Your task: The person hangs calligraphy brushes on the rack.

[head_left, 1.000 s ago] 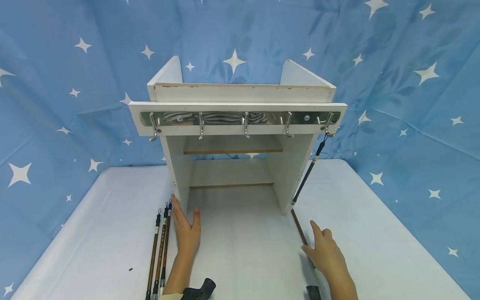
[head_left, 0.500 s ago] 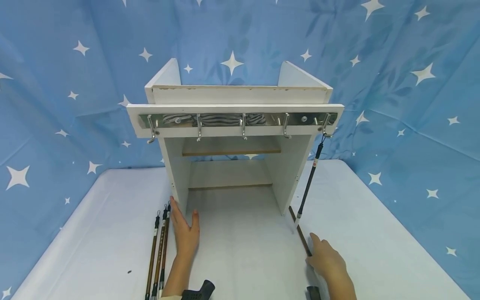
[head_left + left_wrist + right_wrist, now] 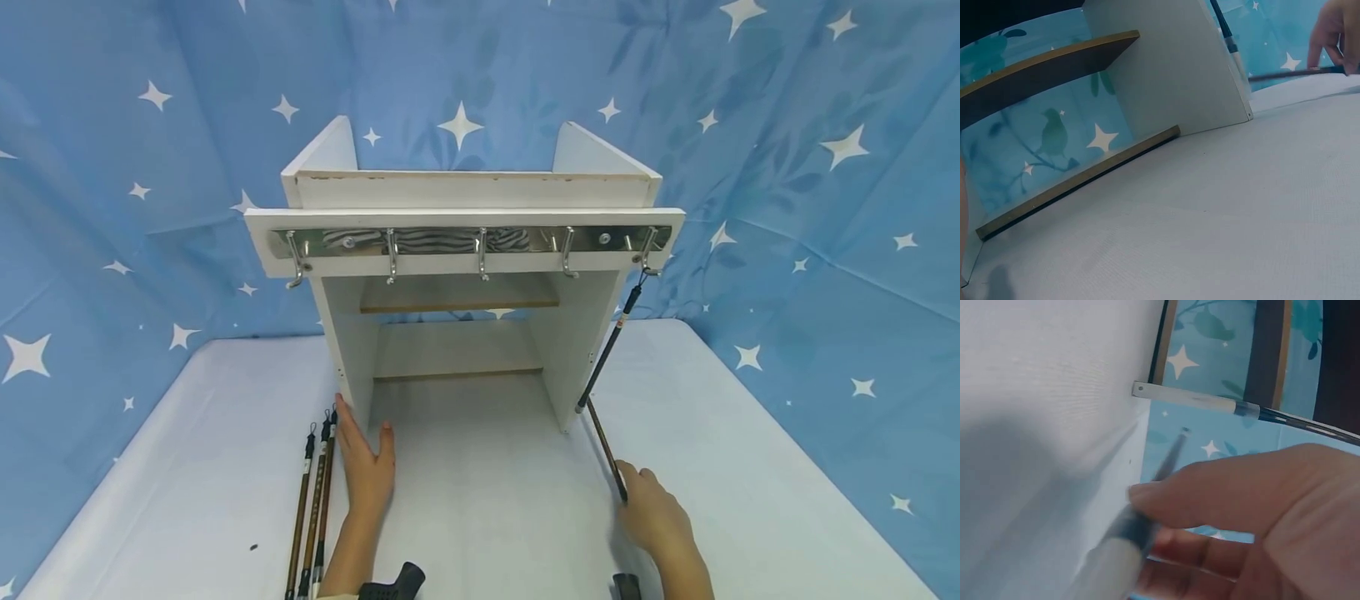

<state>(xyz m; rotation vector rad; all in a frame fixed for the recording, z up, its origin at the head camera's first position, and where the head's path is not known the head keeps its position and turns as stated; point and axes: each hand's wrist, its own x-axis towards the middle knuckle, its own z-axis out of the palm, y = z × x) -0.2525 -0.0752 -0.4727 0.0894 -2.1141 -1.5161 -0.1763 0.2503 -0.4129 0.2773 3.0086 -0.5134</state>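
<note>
My right hand [image 3: 658,521] pinches a calligraphy brush [image 3: 606,446] near the bristle end, its thin handle pointing away toward the cabinet. In the right wrist view the pale bristles [image 3: 1107,569] of this brush lie nearest the camera, below the thumb. Another brush [image 3: 606,358] hangs tilted by its loop from the rightmost hook [image 3: 649,252], just beyond the held one. My left hand [image 3: 367,475], fingers extended and thumb apart, rests against the lower left side of the white cabinet [image 3: 480,190]. Only a sliver of that hand shows in the left wrist view.
Three more brushes [image 3: 311,508] lie side by side on the white table [image 3: 187,467], left of my left forearm. A metal strip with several hooks [image 3: 482,254] runs across the cabinet front. Blue starry cloth [image 3: 787,250] surrounds the table.
My right hand has closed on the brush at its side, and that brush's handle has shifted and lifted. The hanging brush swung toward me, then back. My left hand has stayed in place.
</note>
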